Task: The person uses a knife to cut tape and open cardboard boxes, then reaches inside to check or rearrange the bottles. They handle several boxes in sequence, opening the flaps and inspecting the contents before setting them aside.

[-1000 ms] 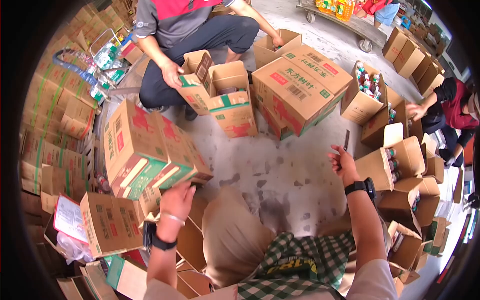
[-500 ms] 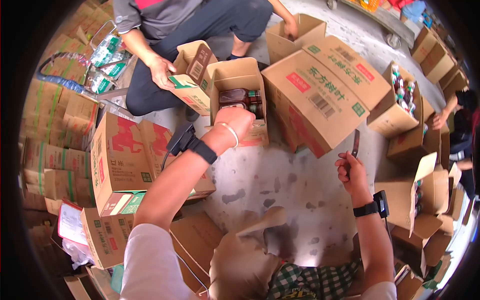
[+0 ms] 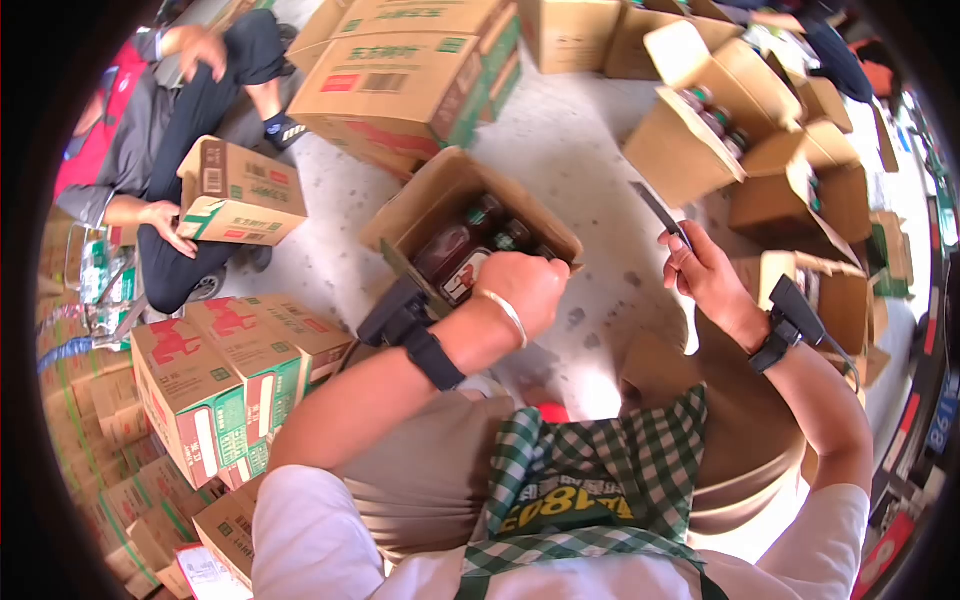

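An open cardboard box (image 3: pixel 400 215) tilts in front of me, with several dark bottles (image 3: pixel 445 248) lying in it. My left hand (image 3: pixel 525 290) is closed over the box's near edge, its fingers wrapped round the rim. On the right, my right hand (image 3: pixel 705 270) is closed round the handle of a knife (image 3: pixel 660 213), whose dark blade points up and left. A wristband with a black device sits on each wrist.
A co-worker (image 3: pixel 140 130) sits at the left, one hand on a smaller box (image 3: pixel 245 190). Large closed cartons (image 3: pixel 385 85) stand ahead, red-printed cartons (image 3: pixel 200 350) at the left. Open boxes with bottles (image 3: pixel 690 145) stand at the right.
My view has turned right. The bottle box has come nearer and now tilts, with my left hand at its rim. The co-worker's right-side hand has left the box beside the large carton.
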A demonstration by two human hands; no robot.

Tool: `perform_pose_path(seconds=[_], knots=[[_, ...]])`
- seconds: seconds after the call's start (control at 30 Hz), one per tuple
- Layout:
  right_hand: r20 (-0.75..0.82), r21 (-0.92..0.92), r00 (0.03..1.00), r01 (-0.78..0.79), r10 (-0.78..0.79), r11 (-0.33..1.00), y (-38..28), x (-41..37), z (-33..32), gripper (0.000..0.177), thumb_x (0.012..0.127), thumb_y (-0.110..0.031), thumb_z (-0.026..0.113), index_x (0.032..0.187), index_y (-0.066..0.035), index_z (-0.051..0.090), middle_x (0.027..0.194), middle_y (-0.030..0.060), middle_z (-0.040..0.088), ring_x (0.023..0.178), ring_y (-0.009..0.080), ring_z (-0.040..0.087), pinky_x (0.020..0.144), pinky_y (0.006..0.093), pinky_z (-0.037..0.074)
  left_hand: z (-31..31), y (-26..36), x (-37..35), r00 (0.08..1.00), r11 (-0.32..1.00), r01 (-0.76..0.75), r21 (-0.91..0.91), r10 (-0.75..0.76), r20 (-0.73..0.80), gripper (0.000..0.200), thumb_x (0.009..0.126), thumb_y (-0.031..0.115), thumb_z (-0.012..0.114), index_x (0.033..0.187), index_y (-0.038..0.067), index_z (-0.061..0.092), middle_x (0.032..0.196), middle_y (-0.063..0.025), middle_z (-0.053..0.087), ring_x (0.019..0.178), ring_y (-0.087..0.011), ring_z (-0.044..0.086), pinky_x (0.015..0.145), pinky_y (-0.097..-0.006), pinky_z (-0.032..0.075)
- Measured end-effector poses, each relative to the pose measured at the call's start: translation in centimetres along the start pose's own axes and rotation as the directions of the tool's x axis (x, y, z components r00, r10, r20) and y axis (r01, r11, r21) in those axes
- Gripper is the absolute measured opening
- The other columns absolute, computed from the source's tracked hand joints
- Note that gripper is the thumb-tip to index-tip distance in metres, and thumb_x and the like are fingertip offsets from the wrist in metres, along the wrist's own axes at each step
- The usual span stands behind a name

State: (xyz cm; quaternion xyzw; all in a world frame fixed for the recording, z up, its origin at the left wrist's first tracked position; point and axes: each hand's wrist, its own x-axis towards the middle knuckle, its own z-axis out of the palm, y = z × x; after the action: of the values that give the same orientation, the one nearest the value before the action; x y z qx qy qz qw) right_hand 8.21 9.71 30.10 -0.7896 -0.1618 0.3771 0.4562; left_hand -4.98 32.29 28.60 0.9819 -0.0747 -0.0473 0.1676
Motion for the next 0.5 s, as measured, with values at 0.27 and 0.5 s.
perform_pose_path(seconds=[0.27,0.5], knots=[[0.457,-0.499,0.694,0.718,-0.556,0.486,4.9,-4.1,-2.6,0.012,0.089,-0.014,0.054,0.092,-0.003,0.049,0.073,0.0150,0.056,0.063,0.0362,0.057,0.055,0.0422,0.046,8.8,6.0,-4.8,0.976,0.947,0.156,-0.279,-0.191,-0.101,0.042,0.087,0.033,0.056,0.122,0.009,0.057,0.110,-0.0254,0.056,0.116,-0.0374,0.045,0.100,-0.0426,0.034],[0.516,-0.394,0.632,0.774,-0.578,0.495,8.9,-2.4,-1.1,0.010,0.087,-0.011,0.053,0.092,-0.002,0.051,0.064,0.0177,0.055,0.058,0.0368,0.056,0.055,0.0438,0.046,10.6,3.1,-2.8,0.975,0.966,0.173,0.192,-0.140,-0.174,0.027,0.070,0.031,0.071,0.080,0.006,0.065,0.071,-0.0088,0.063,0.071,-0.0244,0.063,0.065,-0.0354,0.048]])
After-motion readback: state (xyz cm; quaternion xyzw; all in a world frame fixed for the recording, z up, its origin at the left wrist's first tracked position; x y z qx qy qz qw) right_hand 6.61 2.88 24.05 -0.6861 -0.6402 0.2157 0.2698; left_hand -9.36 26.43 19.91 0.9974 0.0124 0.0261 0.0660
